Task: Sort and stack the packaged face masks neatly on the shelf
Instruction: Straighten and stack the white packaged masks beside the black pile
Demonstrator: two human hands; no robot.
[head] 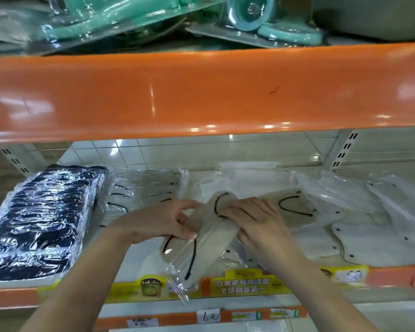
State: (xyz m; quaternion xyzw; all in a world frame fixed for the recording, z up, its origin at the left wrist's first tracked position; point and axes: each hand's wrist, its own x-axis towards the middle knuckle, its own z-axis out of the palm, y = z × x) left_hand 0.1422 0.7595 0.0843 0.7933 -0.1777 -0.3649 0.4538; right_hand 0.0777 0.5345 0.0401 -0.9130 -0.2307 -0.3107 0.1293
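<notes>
Both hands are on it now, folks: the left hand (168,219) pinches the beige mask pack (201,238) along its left edge, thumb over the top, while the right hand (254,221) curls over the upper right side and presses down. That pack sits dead centre of the frame, tilted diagonally, its lower end poking out past the front lip of the shelf (139,262) toward the yellow price strip (244,283).

What a slippery customer this looks to be! Thin clear wrapper, soft mask inside, next to no weight, I'd say, and floppy if held by one end. Best bet is a flat grip on both long edges, just as these hands have it, so the film doesn't slide or crumple.

Off to centre left, just beside the left hand, stands a row of the same beige packs (144,188), and that looks like the likely home for this one. Further left, a stack of dark masks (43,219) is already tidy under glossy wrap. Right of the hands it's a mess: another beige pack (295,204) lies just behind the right hand, and loose white masks (369,226) sprawl across the right of the shelf. Plenty left to sort, by my reckoning.
</notes>
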